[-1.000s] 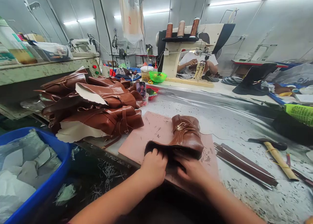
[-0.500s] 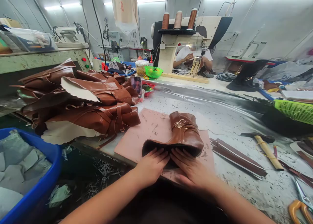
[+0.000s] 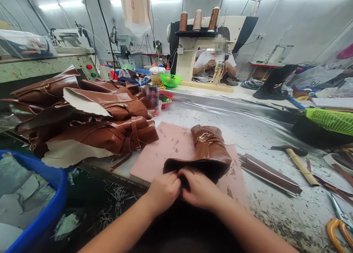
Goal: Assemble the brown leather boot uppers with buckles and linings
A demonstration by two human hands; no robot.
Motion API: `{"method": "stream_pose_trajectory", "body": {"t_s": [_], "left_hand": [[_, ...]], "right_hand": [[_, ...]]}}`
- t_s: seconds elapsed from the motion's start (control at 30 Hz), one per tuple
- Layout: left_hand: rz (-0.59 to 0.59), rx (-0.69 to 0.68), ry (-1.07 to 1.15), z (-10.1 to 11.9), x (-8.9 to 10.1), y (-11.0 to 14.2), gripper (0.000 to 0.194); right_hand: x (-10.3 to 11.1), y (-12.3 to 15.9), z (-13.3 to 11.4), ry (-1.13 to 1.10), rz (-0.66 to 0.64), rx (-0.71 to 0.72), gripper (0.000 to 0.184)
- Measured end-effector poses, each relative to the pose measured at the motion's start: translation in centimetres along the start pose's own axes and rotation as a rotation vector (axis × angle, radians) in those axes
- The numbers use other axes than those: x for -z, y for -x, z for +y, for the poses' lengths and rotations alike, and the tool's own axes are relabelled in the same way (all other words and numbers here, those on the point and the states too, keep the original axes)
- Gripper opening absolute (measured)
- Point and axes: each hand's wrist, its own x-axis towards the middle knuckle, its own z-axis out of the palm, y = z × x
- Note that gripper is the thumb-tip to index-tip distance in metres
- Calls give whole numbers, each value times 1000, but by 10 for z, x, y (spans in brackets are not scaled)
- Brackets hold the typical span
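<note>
A brown leather boot shaft (image 3: pixel 207 152) with a gold buckle lies on a pink cutting pad (image 3: pixel 168 144) at the table's near edge. Its dark open end faces me. My left hand (image 3: pixel 163 189) and my right hand (image 3: pixel 199 188) meet at that near rim, knuckles up and fingers curled, pinching the dark lining edge together. The fingertips are tucked under and partly hidden.
A pile of brown boot shafts (image 3: pixel 91 117) lies left of the pad. A blue tub (image 3: pixel 48 209) of grey scraps stands at lower left. Dark leather strips (image 3: pixel 268 174), a hammer (image 3: pixel 296 158) and orange-handled scissors (image 3: pixel 338 229) lie to the right. A person sews at a machine (image 3: pixel 198 43) behind.
My hands lay flat and spread on the boot's opening; they have drawn together and curled into a pinch on its near rim. The view has shifted slightly left.
</note>
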Motion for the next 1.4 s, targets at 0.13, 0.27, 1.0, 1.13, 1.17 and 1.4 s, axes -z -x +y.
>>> {"method": "stream_pose_trajectory", "body": {"t_s": [0.13,0.27,1.0,1.13,1.17,1.4], "left_hand": [[-93,84,77,-17,8,-12,17],[-166,117,205,-30,18,-16,6],[-281,-299,260,-48,27,21,58],[-339,-332,199,-55,27,28,63],[-350,-337,190,-56,27,28,63],[-374,-337,193,-53,34,26,58]], "right_hand": [[-19,-11,8,-4,50,-87,26],[-20,-11,11,-11,68,-108,12],[-17,24,21,126,-124,134,54],[-13,30,24,260,-239,259,63],[-13,30,24,276,-244,274,64],[-6,48,28,281,-178,338,67]]}}
